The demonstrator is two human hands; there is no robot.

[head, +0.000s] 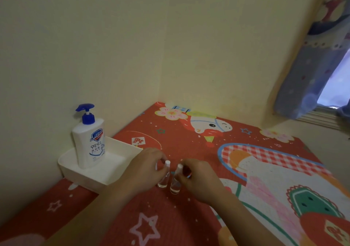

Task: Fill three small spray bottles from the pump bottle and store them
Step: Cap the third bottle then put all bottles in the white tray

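Two clear spray bottles stand side by side on the red mat — the left hand (pixel 146 167) grips the left bottle (pixel 164 175), the right hand (pixel 197 179) grips the right bottle (pixel 175 180). The Safeguard pump bottle (pixel 89 141) stands in the white tray (pixel 98 179) at far left.

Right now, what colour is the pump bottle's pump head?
Blue, on the white pump bottle; seen in the head view.
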